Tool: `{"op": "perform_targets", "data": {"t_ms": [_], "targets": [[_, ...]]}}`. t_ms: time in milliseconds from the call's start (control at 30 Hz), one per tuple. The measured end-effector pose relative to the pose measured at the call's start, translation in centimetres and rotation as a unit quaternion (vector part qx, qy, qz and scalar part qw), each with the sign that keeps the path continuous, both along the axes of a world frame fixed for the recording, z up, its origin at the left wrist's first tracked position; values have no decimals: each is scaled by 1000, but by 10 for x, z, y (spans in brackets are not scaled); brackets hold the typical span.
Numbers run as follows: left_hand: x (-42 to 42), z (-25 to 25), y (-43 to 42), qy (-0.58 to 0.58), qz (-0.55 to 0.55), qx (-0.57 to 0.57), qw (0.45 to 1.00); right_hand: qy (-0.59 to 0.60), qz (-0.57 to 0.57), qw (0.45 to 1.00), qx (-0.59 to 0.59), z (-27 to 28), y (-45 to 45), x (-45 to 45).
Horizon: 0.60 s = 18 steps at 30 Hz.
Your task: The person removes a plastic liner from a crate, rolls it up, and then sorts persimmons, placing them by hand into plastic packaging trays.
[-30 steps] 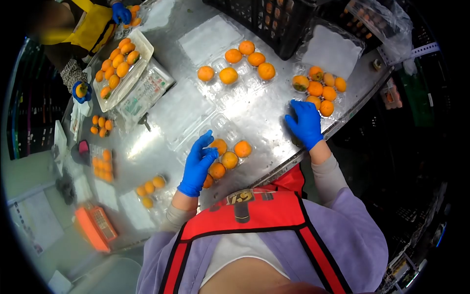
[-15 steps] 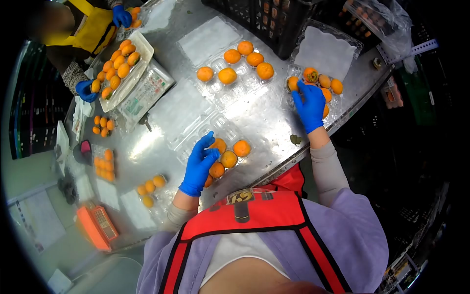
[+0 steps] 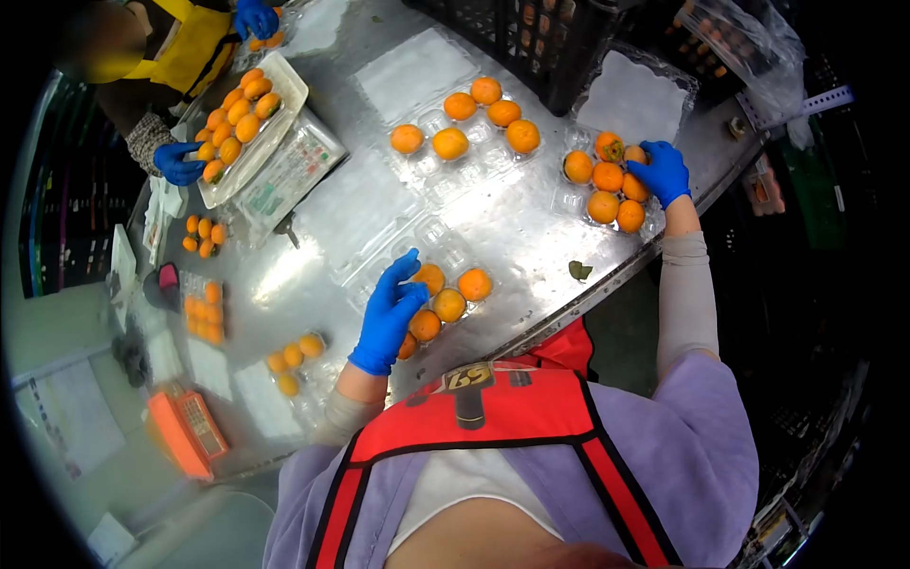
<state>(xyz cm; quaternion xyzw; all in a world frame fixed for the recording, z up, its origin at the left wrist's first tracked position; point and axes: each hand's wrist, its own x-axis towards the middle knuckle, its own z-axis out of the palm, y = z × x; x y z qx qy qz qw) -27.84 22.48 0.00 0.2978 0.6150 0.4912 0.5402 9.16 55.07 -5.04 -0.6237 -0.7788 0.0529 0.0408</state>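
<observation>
My right hand [image 3: 664,173], in a blue glove, has its fingers curled over a persimmon [image 3: 634,153] at the right side of a clear plastic tray [image 3: 572,201]; the palm side is hidden. Several orange persimmons sit in that tray's cups, one with its leafy top showing. Above a second clear tray [image 3: 438,245], nearer my body, hovers my left hand [image 3: 389,318], gloved in blue, thumb and fingers apart with nothing visible between them. Persimmons [image 3: 449,304] fill part of this tray, just right of the left hand.
A third tray with persimmons [image 3: 450,143] lies farther back, near a black crate [image 3: 531,47]. At left, a co-worker's gloved hand [image 3: 178,163] touches a persimmon-filled tray on a scale [image 3: 284,175]. A leaf [image 3: 579,271] lies near the metal table's edge.
My right hand has moved right, from the tray's middle to its right side, uncovering persimmons there. My left hand has stayed almost in place. The view has shifted slightly.
</observation>
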Motion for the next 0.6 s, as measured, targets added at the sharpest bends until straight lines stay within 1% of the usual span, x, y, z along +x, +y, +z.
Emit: {"op": "perform_targets", "data": {"t_ms": [67, 100, 167, 200, 233, 267, 300, 333, 367, 433, 467, 500, 533, 567, 600], "targets": [[0, 0, -1, 2, -1, -5, 1000, 64, 9, 998, -2, -5, 2, 2], [-1, 0, -1, 2, -1, -6, 1000, 64, 10, 998, -2, -2, -2, -1], [-4, -1, -2, 8, -2, -13, 1000, 119, -27, 992, 35, 5, -14, -10], [-5, -2, -1, 9, 1, -14, 1000, 121, -24, 992, 33, 5, -20, -14], [-5, -2, 2, 31, 0, 6, 1000, 248, -26, 966, 65, 4, -27, -20], [-5, -1, 5, 54, 0, 24, 998, 373, -28, 923, 93, 4, -36, -28], [-4, 3, 11, 62, 9, 20, 998, 422, 29, 898, 123, 9, -46, -44], [1, 11, 21, 115, -10, 54, 992, 433, 38, 893, 115, 19, -59, -64], [4, 18, 32, 172, -28, 84, 981, 485, 55, 870, 64, 34, -74, -86], [8, 30, 56, 244, -66, 163, 954, 579, 100, 807, -54, 56, -96, -126], [12, 35, 70, 239, -63, 202, 948, 589, 113, 798, -65, 62, -105, -144], [16, 39, 81, 204, -69, 200, 956, 562, 151, 813, -19, 68, -114, -162], [21, 41, 91, 149, -61, 170, 972, 532, 186, 825, 30, 75, -122, -177], [23, 37, 102, 20, -54, 151, 987, 508, 213, 832, 66, 84, -129, -191], [25, 35, 111, -38, -25, 151, 987, 488, 231, 838, 80, 84, -134, -203]]}}
